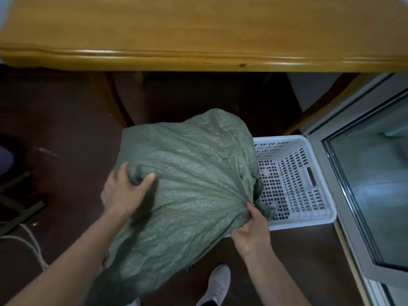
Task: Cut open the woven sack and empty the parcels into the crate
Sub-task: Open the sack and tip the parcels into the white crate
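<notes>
Head view, bulging green woven sack (pixel 187 173), L hand (pixel 123 191) & R hand (pixel 254 230) grip clenched on fabric, over white crate (pixel 318 219)

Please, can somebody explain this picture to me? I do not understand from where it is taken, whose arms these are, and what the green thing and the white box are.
There is no machine here. A camera worn on a person's head looks down at their own two bare arms. The left hand grips a fold of a large green woven sack, and the right hand pinches its gathered end. The sack hangs partly over a white perforated plastic crate that stands on the dark floor. The visible part of the crate holds no parcels. Above is the edge of a wooden table, at right a glass door, and below a grey shoe.
</notes>
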